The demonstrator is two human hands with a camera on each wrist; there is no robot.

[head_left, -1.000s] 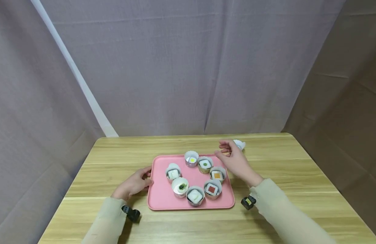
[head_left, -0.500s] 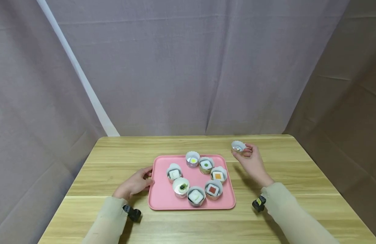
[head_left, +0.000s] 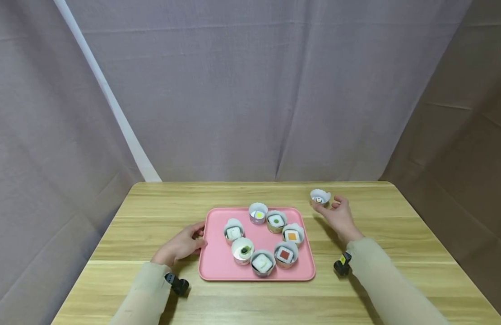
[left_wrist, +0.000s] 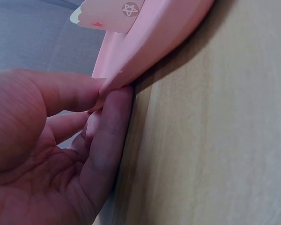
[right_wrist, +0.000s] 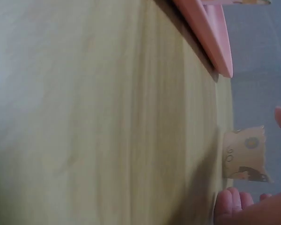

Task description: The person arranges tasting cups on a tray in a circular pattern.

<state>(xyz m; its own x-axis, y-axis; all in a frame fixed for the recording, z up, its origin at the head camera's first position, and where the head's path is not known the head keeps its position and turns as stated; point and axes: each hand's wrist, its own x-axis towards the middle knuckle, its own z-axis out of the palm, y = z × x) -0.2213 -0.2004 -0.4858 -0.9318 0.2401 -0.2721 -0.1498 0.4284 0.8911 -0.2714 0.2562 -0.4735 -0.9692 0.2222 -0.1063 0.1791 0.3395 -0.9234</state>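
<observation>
My left hand (head_left: 180,245) pinches the left rim of a pink tray (head_left: 218,266); the left wrist view has its thumb above the rim and fingers (left_wrist: 110,136) beneath. Several paper baking cups stand on the tray, each with a small piece inside, some like sushi rolls; one piece has an orange centre (head_left: 291,236), another a red centre (head_left: 285,255). Beyond the tray's far right corner, one more paper baking cup (right_wrist: 245,154) stands upright on the table. My right hand (head_left: 339,220) is beside this cup, thumb and fingers spread, with a gap to it in the right wrist view.
The wooden table (head_left: 153,203) extends around the tray on all sides. Grey curtains (head_left: 218,90) hang behind its far edge and along both sides. A black wrist camera (head_left: 342,264) sits below my right sleeve, another (head_left: 177,285) below the left.
My right hand has moved right from above the tray's far right corner to the separate baking cup, which stays in place. The left hand keeps its hold on the tray. The view shifts slightly.
</observation>
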